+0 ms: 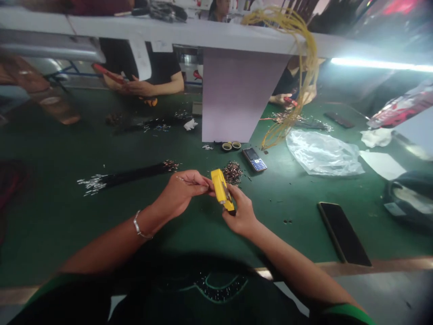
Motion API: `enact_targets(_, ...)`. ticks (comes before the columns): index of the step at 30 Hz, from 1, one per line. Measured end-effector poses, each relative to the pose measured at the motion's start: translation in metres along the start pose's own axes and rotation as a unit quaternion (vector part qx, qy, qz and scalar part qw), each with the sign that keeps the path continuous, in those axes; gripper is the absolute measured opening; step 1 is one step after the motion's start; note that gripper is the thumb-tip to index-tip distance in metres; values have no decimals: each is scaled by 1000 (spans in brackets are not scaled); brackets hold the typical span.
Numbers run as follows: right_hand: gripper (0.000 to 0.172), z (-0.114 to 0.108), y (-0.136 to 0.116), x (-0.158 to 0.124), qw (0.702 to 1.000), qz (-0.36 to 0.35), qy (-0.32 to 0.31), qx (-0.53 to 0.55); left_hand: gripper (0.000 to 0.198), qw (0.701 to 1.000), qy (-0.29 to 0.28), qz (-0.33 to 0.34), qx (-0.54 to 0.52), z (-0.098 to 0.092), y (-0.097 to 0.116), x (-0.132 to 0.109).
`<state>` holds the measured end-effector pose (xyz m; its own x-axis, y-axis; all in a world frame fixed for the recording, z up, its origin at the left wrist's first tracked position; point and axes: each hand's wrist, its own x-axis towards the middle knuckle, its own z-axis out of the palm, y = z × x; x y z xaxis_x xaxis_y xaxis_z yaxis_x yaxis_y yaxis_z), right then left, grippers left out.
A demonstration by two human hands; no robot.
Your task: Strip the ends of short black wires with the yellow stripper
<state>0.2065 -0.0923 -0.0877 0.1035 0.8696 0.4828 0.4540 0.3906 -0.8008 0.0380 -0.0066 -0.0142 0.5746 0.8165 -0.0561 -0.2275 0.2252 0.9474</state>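
Your right hand [241, 212] wrapped the lower end of the yellow hand tool [219, 189] and hid that end from view. The thin piece [189, 181] your left hand [181, 192] pinched was too fine to identify. The frame cut off the dark bag [409, 198], and the specks [287, 221] on the green mat [101, 144] were too small to tell.

a green-topped workbench [111, 149] spreads around and under the left hand [179, 194]; well beyond that hand runs a white overhead shelf [189, 31] above a pale upright panel [237, 95], with a bright tube light [382, 64] further right.
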Motion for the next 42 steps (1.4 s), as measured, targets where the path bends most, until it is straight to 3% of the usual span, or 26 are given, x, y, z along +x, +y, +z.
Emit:
enact_targets(11, 70, -6, -6, 5, 991, -76, -8, -113, 22, 998, 30, -16, 43, -1, 5, 3)
enact_targets(20, 67, -4, -7, 3, 979, -110, 5, -173, 25, 995, 87, -13, 42, -2, 8, 5)
enact_targets(33, 65, -4, -6, 2, 985, -93, -2, -147, 22, 995, 29, -81, 43, -6, 5, 7)
enact_targets(42, 65, -4, -7, 2, 986, -92, -7, -138, 23, 995, 19, -79, 55, -6, 7, 6)
